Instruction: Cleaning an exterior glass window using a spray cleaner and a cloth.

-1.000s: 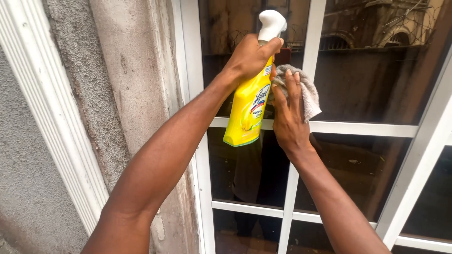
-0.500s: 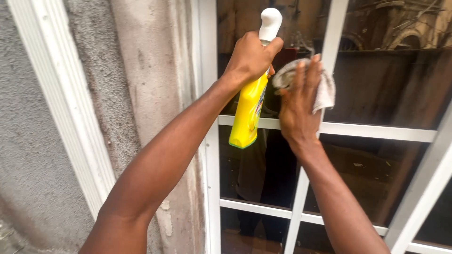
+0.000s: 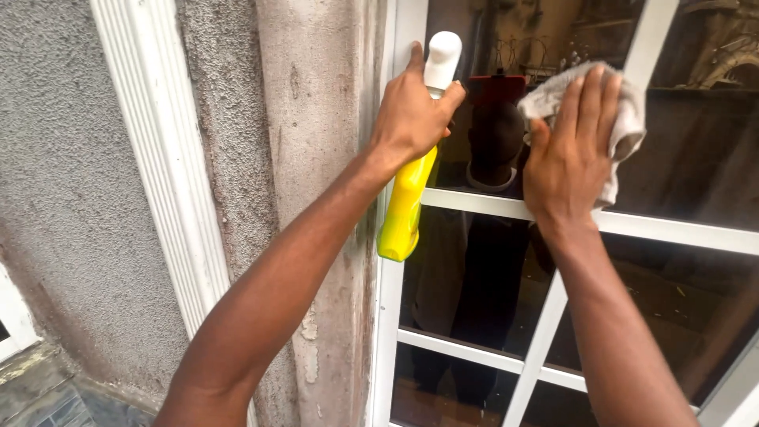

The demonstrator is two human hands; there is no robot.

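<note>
Cloth (image 3: pixel 624 126) lies flat under the spread right hand (image 3: pixel 571 162), pressed to the window glass (image 3: pixel 696 158) for wiping. Left hand (image 3: pixel 407 111) has its grip wrapped around the yellow spray bottle (image 3: pixel 402 209), nozzle raised toward the pane.

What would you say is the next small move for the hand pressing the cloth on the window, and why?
Probably sweep the right hand and its grey cloth sideways across the upper glass pane. The cloth already lies flat against that pane, above the white crossbar, while the left hand holds the yellow spray bottle raised near the frame, clear of the cloth's path.
</note>
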